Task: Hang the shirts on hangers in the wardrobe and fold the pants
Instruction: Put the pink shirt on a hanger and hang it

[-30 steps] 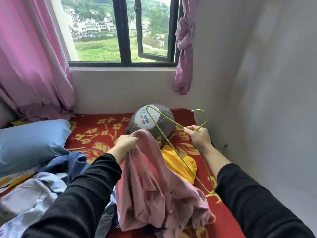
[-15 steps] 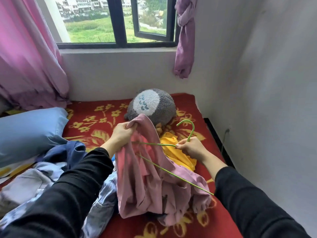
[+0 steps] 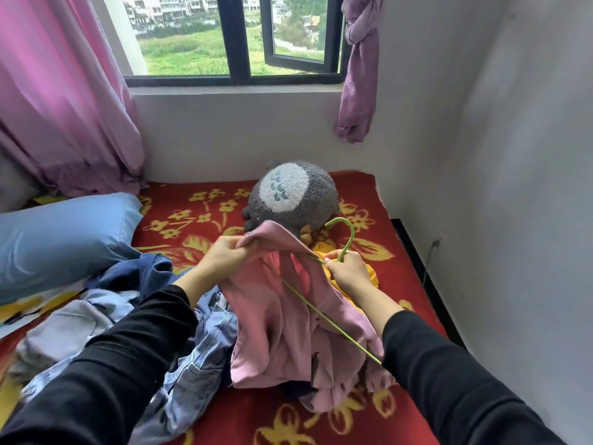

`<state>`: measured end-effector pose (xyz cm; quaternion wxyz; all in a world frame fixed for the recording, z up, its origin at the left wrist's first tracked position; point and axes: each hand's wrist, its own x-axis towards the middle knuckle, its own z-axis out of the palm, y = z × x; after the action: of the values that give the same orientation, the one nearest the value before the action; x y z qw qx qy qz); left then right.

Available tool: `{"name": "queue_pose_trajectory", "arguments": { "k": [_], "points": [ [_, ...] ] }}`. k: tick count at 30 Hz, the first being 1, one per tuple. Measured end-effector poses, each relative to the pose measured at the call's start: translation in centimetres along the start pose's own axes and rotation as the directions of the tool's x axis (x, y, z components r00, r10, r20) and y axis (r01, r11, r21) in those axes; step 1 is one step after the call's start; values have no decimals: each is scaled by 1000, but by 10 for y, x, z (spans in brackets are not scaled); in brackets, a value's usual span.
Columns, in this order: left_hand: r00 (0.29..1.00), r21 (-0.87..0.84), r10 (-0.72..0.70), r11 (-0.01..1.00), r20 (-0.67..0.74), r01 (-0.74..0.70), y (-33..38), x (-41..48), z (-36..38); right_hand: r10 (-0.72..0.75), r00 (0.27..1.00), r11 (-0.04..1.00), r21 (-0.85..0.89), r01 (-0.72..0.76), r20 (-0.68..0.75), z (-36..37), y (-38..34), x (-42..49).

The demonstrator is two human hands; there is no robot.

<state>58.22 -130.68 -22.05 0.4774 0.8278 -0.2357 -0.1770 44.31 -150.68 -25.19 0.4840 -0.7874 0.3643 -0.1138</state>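
Observation:
A pink shirt (image 3: 282, 319) hangs lifted over the bed. My left hand (image 3: 229, 252) grips its upper edge near the collar. My right hand (image 3: 345, 271) holds a thin green wire hanger (image 3: 348, 234) at the base of its hook. One arm of the hanger runs under the pink cloth towards my left hand; the other slants down across the shirt front to my right sleeve. A yellow garment (image 3: 372, 277) lies behind my right hand, mostly hidden. Blue jeans (image 3: 199, 354) and a dark blue garment (image 3: 150, 271) lie in a heap to the left.
The bed has a red blanket with yellow flowers (image 3: 321, 422). A grey plush toy (image 3: 293, 194) sits at its far end below the window (image 3: 237, 36). A blue pillow (image 3: 61, 236) lies left. A white wall (image 3: 513, 220) runs along the right. Pink curtains (image 3: 61, 101) hang at left.
The hanger came down from above the plush toy and one arm went in under the pink shirt. Both hands have dropped closer together.

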Motion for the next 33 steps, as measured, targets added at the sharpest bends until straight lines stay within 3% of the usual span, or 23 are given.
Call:
{"name": "queue_pose_trajectory", "arguments": {
  "k": [2, 5, 10, 12, 16, 21, 24, 26, 28, 30, 31, 33],
  "points": [
    [986, 73, 34, 997, -166, -22, 4, 8, -11, 1, 1000, 1000, -14, -1, -17, -9, -6, 0],
    [967, 248, 73, 969, -244, -10, 9, 16, -25, -61, 995, 998, -3, 61, -74, -29, -23, 0],
    [956, 132, 117, 988, -268, -84, 26, 17, -28, -201, 971, 957, 186, 223, -128, -51, -44, -9],
    [954, 38, 120, 993, -274, -114, 37, 13, -27, -207, 974, 965, 144, 218, -88, -49, -42, -13],
    [973, -157, 127, 975, -192, -158, 57, -1, -22, -181, 983, 967, -180, 181, 13, -30, -26, -22],
    [994, -247, 112, 962, -15, -112, 62, -24, -24, -177, 980, 982, 52, 183, -93, -16, -37, -29],
    [995, -270, 73, 962, 69, -52, 61, -37, -30, -246, 955, 969, -44, 243, -162, -11, -45, -30],
    [970, -167, 35, 986, 241, 6, 57, -46, -34, -278, 945, 960, -70, 270, -170, -10, -46, -31],
    [881, 79, -96, 995, 463, 66, 53, -54, -39, -319, 933, 947, -26, 319, -166, -12, -45, -33],
    [792, 285, -211, 957, 573, 49, 48, -55, -39, -361, 924, 930, 19, 366, -125, -14, -44, -36],
    [830, 311, -162, 950, 534, -14, 45, -52, -36, -379, 920, 922, 43, 385, -103, -15, -42, -38],
    [972, 467, 124, 860, 198, -205, 41, -43, -29, -387, 920, 914, 107, 391, -61, -16, -38, -43]
  ]
}}
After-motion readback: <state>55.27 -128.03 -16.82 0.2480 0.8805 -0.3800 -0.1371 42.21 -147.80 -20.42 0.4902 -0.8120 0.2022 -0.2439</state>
